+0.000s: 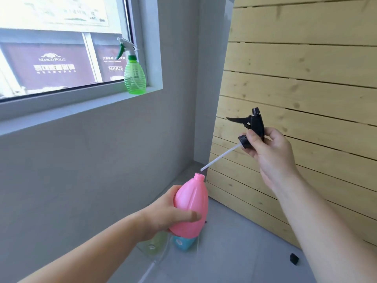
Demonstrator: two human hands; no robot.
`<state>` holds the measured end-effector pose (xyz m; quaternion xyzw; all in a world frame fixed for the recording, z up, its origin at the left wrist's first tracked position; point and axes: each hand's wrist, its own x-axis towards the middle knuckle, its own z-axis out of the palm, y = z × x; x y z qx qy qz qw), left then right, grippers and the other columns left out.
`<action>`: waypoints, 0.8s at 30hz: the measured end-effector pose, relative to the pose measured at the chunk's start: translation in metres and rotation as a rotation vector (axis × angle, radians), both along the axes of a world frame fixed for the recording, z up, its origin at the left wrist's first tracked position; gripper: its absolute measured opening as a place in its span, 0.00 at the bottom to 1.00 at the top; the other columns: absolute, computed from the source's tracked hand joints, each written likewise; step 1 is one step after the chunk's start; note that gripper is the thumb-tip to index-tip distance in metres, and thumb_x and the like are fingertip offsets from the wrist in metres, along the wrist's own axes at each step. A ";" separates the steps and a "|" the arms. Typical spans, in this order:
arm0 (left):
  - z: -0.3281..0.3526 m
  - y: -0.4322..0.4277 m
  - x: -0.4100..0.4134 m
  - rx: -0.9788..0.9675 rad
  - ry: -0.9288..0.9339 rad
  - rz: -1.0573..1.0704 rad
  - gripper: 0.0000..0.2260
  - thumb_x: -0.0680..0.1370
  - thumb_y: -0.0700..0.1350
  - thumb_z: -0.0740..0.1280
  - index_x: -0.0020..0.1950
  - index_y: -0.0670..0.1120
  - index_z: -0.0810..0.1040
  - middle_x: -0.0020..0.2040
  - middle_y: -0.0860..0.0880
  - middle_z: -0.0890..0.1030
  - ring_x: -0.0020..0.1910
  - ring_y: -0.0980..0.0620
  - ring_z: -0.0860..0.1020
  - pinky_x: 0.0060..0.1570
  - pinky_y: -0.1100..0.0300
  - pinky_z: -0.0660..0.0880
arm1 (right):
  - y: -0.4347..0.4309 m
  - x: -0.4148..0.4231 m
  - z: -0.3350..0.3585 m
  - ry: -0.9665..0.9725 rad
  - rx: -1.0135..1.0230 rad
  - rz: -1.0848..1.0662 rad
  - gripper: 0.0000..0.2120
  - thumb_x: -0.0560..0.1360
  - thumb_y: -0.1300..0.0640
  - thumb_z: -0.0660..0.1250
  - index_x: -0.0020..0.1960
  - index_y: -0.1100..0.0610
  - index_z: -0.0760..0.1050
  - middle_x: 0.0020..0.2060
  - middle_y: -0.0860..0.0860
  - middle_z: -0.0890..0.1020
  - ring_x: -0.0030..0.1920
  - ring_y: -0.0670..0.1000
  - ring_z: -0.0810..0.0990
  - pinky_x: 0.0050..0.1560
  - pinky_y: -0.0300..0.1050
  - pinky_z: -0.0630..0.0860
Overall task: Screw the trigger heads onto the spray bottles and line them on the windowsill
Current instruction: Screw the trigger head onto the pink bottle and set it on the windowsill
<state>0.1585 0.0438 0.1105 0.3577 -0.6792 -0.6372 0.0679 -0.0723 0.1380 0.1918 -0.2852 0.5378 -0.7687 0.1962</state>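
**Two hands about to join a black trigger head to a pink spray bottle**

The left hand (169,213) wraps around the belly of a pink bottle (191,203), thumb across the front, and holds it tilted in the air with its open neck pointing up and to the right. The right hand (269,152) grips a black trigger head (253,127) by its body, fingers curled around it just above the screw collar. A thin white tube (219,157) slants down from the collar. Its tip sits just above the bottle's neck, not yet inside.

The bottle looks empty, so probably light. Its thin, smooth plastic would likely dent under a hard squeeze, and a firm hold around the widest part suits it best. The tube looks bendy and easy to kink, so it needs steering into the neck. The collar is the part to turn.

Below the hands, a blue bottle (182,243) and a pale yellow-green bottle (155,243) wait on the grey floor (234,252), partly hidden. A small black piece (294,259) lies further right. On the windowsill (81,103), up to the left, a green bottle (134,76) stands upright with its trigger head fitted. A wooden slat wall (306,68) fills the right side.
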 end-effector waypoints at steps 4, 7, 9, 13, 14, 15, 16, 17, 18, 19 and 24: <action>0.000 0.000 0.007 -0.040 -0.007 0.009 0.34 0.64 0.48 0.79 0.67 0.58 0.71 0.59 0.51 0.81 0.55 0.51 0.84 0.40 0.59 0.82 | -0.002 0.004 -0.005 0.019 0.040 0.031 0.03 0.77 0.61 0.70 0.49 0.58 0.76 0.42 0.56 0.86 0.45 0.52 0.86 0.52 0.47 0.82; -0.005 -0.002 0.004 -0.062 -0.018 -0.006 0.33 0.63 0.49 0.80 0.65 0.59 0.72 0.60 0.50 0.82 0.58 0.48 0.84 0.46 0.55 0.84 | -0.006 0.004 -0.017 0.021 0.094 0.069 0.03 0.77 0.61 0.69 0.49 0.58 0.76 0.42 0.56 0.87 0.45 0.52 0.86 0.51 0.48 0.81; -0.007 -0.002 0.001 -0.072 -0.008 -0.015 0.33 0.63 0.49 0.81 0.65 0.60 0.72 0.60 0.50 0.82 0.58 0.48 0.84 0.50 0.53 0.85 | -0.008 0.007 -0.023 0.006 0.127 0.133 0.03 0.77 0.62 0.69 0.50 0.59 0.76 0.43 0.57 0.87 0.46 0.53 0.86 0.52 0.49 0.82; -0.008 -0.005 -0.007 -0.118 0.003 -0.055 0.33 0.64 0.50 0.80 0.66 0.60 0.72 0.60 0.51 0.82 0.58 0.50 0.84 0.52 0.55 0.85 | -0.013 0.016 -0.038 0.028 0.231 0.274 0.06 0.77 0.62 0.69 0.53 0.60 0.78 0.44 0.57 0.88 0.46 0.53 0.86 0.54 0.52 0.82; -0.008 -0.005 -0.009 -0.120 0.008 -0.061 0.33 0.64 0.50 0.80 0.67 0.60 0.72 0.60 0.51 0.82 0.58 0.51 0.83 0.52 0.56 0.84 | -0.013 0.018 -0.041 0.030 0.249 0.301 0.08 0.76 0.62 0.70 0.55 0.62 0.77 0.45 0.58 0.88 0.47 0.53 0.86 0.55 0.53 0.82; -0.008 -0.006 -0.010 -0.114 0.018 -0.066 0.34 0.64 0.50 0.80 0.67 0.59 0.72 0.61 0.51 0.82 0.58 0.51 0.83 0.51 0.57 0.84 | -0.014 0.020 -0.043 0.031 0.261 0.327 0.10 0.76 0.63 0.70 0.56 0.63 0.77 0.45 0.58 0.88 0.48 0.54 0.86 0.56 0.53 0.82; -0.008 -0.007 -0.011 -0.105 0.028 -0.071 0.33 0.64 0.49 0.80 0.67 0.59 0.72 0.61 0.50 0.82 0.58 0.51 0.83 0.50 0.58 0.84 | -0.014 0.021 -0.044 0.034 0.269 0.351 0.11 0.76 0.63 0.70 0.57 0.64 0.77 0.47 0.59 0.87 0.48 0.54 0.86 0.56 0.53 0.82; -0.008 -0.007 -0.012 -0.095 0.037 -0.076 0.33 0.65 0.49 0.80 0.68 0.59 0.73 0.61 0.50 0.82 0.58 0.51 0.83 0.49 0.59 0.83 | -0.014 0.022 -0.045 0.041 0.273 0.370 0.11 0.77 0.63 0.69 0.58 0.65 0.76 0.48 0.60 0.87 0.49 0.55 0.86 0.55 0.53 0.82; -0.008 -0.007 -0.012 -0.086 0.042 -0.083 0.33 0.65 0.48 0.80 0.68 0.58 0.73 0.61 0.50 0.83 0.57 0.52 0.84 0.47 0.60 0.83 | -0.013 0.023 -0.045 0.051 0.277 0.382 0.11 0.77 0.64 0.69 0.58 0.66 0.76 0.48 0.61 0.87 0.49 0.55 0.87 0.55 0.52 0.83; -0.008 -0.008 -0.012 -0.078 0.045 -0.090 0.33 0.66 0.48 0.80 0.68 0.58 0.73 0.60 0.50 0.83 0.57 0.52 0.84 0.47 0.61 0.82 | -0.013 0.024 -0.046 0.062 0.281 0.387 0.10 0.77 0.64 0.68 0.58 0.65 0.76 0.49 0.61 0.87 0.48 0.54 0.87 0.54 0.50 0.83; -0.012 -0.013 -0.010 -0.078 0.028 -0.106 0.33 0.66 0.48 0.80 0.68 0.58 0.74 0.60 0.51 0.83 0.57 0.52 0.84 0.49 0.60 0.83 | -0.015 0.023 -0.052 0.109 0.329 0.436 0.05 0.79 0.63 0.66 0.54 0.62 0.75 0.46 0.56 0.87 0.46 0.50 0.86 0.51 0.46 0.83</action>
